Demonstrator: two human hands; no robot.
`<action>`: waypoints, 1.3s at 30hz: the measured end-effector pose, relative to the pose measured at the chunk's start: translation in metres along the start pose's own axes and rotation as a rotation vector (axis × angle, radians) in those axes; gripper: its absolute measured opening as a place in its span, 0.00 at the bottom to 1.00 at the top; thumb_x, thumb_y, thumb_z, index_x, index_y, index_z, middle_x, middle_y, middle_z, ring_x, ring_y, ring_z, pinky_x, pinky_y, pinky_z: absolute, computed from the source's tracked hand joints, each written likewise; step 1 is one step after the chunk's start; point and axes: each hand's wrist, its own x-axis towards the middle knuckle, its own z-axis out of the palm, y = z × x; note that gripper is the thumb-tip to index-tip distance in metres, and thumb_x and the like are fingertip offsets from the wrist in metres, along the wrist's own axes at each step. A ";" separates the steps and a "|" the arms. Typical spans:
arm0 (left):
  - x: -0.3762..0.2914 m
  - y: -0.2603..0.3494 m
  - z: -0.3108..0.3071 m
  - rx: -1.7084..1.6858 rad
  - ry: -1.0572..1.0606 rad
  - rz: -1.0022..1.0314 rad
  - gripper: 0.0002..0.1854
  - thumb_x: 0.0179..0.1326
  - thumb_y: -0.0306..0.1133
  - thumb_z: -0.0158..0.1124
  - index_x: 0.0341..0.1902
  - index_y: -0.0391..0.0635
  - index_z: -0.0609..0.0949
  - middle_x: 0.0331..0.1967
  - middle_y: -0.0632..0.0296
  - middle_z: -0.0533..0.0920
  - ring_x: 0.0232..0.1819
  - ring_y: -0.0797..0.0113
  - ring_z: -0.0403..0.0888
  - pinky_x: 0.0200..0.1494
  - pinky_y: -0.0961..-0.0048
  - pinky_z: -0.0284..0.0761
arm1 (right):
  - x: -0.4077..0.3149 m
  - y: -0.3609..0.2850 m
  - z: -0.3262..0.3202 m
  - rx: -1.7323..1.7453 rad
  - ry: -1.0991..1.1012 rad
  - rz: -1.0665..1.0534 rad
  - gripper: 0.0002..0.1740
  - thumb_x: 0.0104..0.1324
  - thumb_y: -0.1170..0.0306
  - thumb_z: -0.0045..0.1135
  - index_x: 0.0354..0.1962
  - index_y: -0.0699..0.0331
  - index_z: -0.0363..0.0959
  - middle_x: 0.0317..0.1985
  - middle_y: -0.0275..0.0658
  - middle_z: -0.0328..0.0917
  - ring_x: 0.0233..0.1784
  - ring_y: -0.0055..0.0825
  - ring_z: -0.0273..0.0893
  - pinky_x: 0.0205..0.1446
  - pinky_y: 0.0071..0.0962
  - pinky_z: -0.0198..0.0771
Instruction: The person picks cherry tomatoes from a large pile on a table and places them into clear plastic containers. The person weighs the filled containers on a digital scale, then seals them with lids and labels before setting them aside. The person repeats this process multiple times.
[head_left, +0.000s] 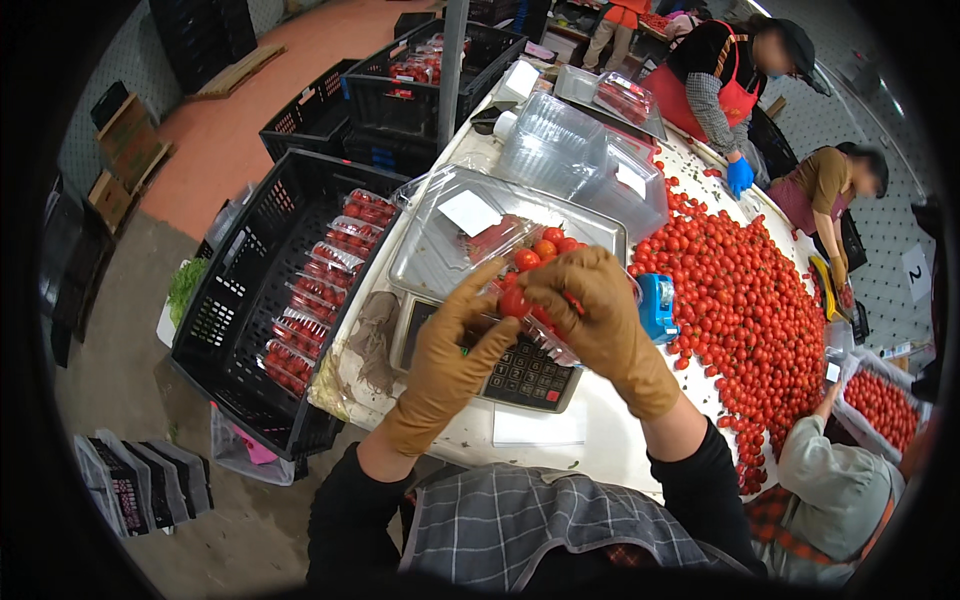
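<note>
Brown gloves cover both of my hands. My right hand (592, 300) pinches a red cherry tomato (514, 302) over a clear plastic clamshell box (551, 341). My left hand (457, 349) is curved beside the same tomato, its thumb and forefinger apart; whether it also grips the tomato or box is unclear. More tomatoes (527, 259) show in the box behind my fingers. Below them is a digital scale with a keypad (517, 371) and a metal tray (424, 255). A white label sheet (470, 212) lies on the tray.
A blue tape dispenser (658, 307) stands beside a large tomato heap (739, 292). Stacked empty clamshells (559, 142) sit behind the scale. Left, a black crate (247, 300) holds several filled boxes (307, 300). Co-workers (705, 90) (840, 480) stand around the table (615, 420).
</note>
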 end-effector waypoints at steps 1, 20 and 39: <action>0.000 0.001 0.003 0.020 -0.047 -0.027 0.26 0.61 0.31 0.68 0.64 0.44 0.74 0.45 0.60 0.84 0.36 0.78 0.79 0.40 0.80 0.76 | -0.004 -0.008 -0.002 0.007 0.012 -0.040 0.05 0.60 0.73 0.61 0.33 0.66 0.78 0.28 0.43 0.77 0.31 0.41 0.74 0.33 0.38 0.67; -0.015 -0.003 0.010 0.359 -0.013 0.425 0.26 0.49 0.19 0.73 0.55 0.43 0.80 0.49 0.55 0.84 0.48 0.66 0.84 0.49 0.74 0.81 | -0.037 -0.031 0.014 1.081 0.064 0.742 0.14 0.72 0.61 0.53 0.43 0.65 0.69 0.24 0.31 0.72 0.17 0.14 0.66 0.21 0.16 0.63; -0.019 -0.013 0.011 -0.179 0.060 0.039 0.22 0.54 0.21 0.71 0.55 0.40 0.80 0.46 0.59 0.84 0.45 0.74 0.82 0.49 0.77 0.80 | -0.039 -0.039 0.027 0.987 0.067 0.774 0.16 0.73 0.61 0.50 0.49 0.64 0.66 0.31 0.31 0.71 0.22 0.13 0.66 0.20 0.15 0.63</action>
